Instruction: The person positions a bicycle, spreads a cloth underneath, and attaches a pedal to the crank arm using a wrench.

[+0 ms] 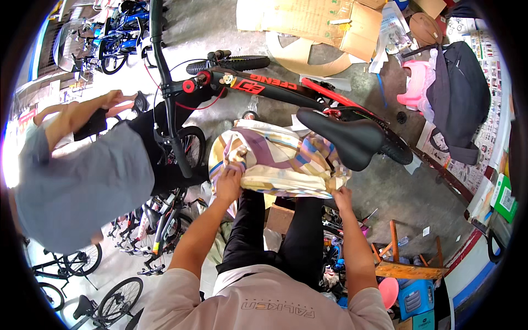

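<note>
- The patterned cloth (pixel 275 155), blocked in yellow, purple, blue and cream, lies bunched in front of the person's thighs, on the near side of a black-and-red bicycle (pixel 264 91); what bears its far part is hidden.
- The left hand (pixel 229 180) is clamped on the cloth's near left part, fingers curled over the folds with no gap showing.
- The right hand (pixel 342 198) pinches the near right corner, fingertips together on a small gather of fabric (the thumb's exact place is too small to tell).
- Holding both near ends probably keeps the edge stretched between the hands and shares the weight; the middle bulges in loose folds.
- The bicycle's black saddle (pixel 344 137) overhangs the cloth's far right side; whether they touch, I cannot tell. The right hand sits nearer the person than the saddle, which likely leaves it room.
- The handlebar (pixel 168 88) rises to the left, near a co-worker in a grey shirt (pixel 88 181).
- Farther out, flattened cardboard (pixel 297 22) lies beyond the bicycle, and a wooden stool (pixel 410 269) and a blue plastic box (pixel 416 298) are at the lower right.
</note>
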Tool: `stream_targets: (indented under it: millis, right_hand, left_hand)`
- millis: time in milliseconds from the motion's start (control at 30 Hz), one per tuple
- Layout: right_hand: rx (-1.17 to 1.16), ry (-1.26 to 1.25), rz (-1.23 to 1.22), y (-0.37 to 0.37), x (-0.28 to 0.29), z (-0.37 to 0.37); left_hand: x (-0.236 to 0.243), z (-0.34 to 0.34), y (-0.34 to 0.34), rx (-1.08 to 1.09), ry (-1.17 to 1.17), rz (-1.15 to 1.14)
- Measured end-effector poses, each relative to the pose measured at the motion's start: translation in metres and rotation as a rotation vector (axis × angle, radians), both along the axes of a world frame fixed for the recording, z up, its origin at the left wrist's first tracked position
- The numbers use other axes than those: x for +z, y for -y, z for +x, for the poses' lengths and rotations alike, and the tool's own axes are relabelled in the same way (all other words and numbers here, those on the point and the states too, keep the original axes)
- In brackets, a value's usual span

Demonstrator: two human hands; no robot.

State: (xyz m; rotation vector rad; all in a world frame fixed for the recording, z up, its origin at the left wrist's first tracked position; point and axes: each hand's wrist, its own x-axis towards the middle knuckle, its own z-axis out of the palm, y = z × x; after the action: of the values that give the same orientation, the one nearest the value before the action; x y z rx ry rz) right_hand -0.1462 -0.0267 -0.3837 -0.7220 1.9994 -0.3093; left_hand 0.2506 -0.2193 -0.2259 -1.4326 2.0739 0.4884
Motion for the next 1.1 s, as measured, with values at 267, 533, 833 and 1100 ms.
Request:
stream_targets:
  millis: [267, 533, 833, 1100]
  right_hand:
    - [-0.214, 0.417, -0.171, 0.075, 0.03, -0.019]
    - [0.164, 0.192, -0.395, 0.093, 0.086, -0.014]
    - [0.427, 0.037, -0.409, 0.086, 0.08, -0.005]
    - [0.497, -0.144, -0.365, 0.069, 0.037, -0.027]
  left_hand:
    - [0.029, -0.062, 0.13, 0.137, -0.186, -0.56]
    - [0.088, -0.041, 0.044, -0.073, -0.457, -0.698]
    - [0.027, 0.008, 0.045, 0.016, -0.151, -0.363]
    - [-0.025, 0.009, 0.019, -0.114, -0.225, -0.127]
